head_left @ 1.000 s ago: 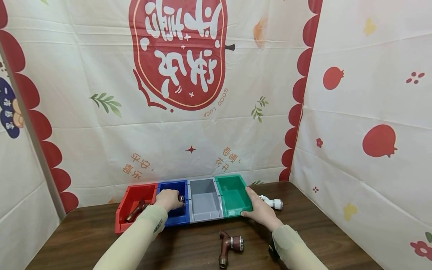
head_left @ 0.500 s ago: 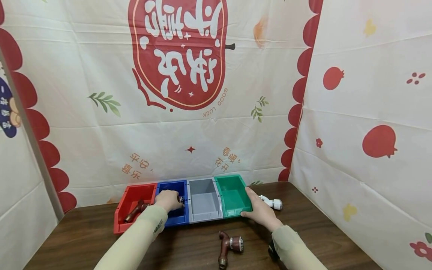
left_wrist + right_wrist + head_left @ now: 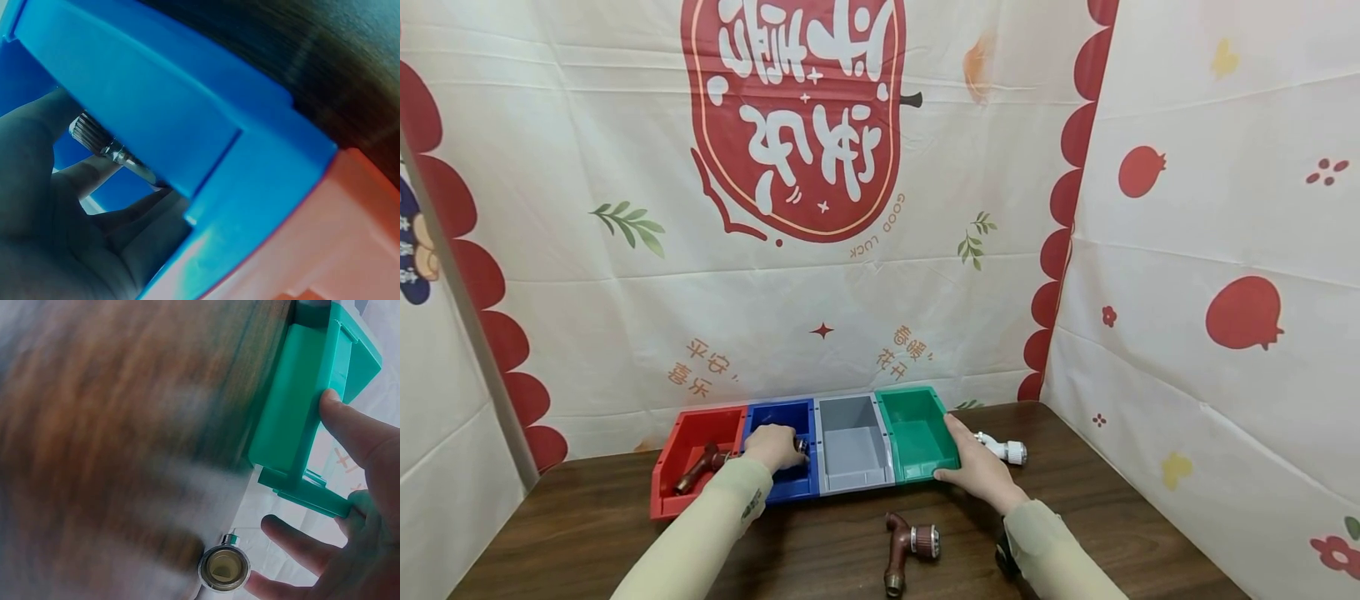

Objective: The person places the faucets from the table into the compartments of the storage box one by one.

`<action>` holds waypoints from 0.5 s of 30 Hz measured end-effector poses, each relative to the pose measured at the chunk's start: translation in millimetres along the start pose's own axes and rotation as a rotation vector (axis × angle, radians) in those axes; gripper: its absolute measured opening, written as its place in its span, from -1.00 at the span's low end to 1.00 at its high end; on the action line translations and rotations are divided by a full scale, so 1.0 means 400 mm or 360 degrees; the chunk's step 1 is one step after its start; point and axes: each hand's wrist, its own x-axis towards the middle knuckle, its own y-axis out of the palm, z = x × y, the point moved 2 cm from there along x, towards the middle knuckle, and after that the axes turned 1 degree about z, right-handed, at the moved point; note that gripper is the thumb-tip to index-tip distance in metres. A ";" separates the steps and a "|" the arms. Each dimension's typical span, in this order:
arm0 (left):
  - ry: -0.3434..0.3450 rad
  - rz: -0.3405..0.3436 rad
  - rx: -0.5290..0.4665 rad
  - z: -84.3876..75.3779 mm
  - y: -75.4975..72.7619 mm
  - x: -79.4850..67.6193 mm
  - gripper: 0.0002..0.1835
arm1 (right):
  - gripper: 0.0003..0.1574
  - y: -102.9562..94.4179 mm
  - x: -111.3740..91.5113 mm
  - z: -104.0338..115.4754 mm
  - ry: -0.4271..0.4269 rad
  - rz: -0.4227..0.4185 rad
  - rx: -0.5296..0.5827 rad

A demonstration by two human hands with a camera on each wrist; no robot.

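Observation:
My left hand reaches into the blue bin and holds a water tap. In the left wrist view, the tap's ribbed knob shows between thumb and fingers; the bin's front wall hides the rest. My right hand grips the green bin at its right side, thumb on the front rim and fingers along the side wall. A brown tap lies on the table in front of the bins. Another brown tap lies in the red bin, partly behind the left sleeve.
A grey bin stands between the blue and green ones, joined in one row. Beyond my right hand lies a white tap with a chrome end. The wooden table meets printed cloth walls at the back and right.
Both hands keep their places on the tap and the green bin. Only the head view has shifted slightly.

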 end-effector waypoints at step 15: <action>-0.0025 0.0054 0.0016 -0.013 -0.006 -0.016 -0.60 | 0.23 0.002 0.002 -0.003 0.0002 -0.0002 -0.0025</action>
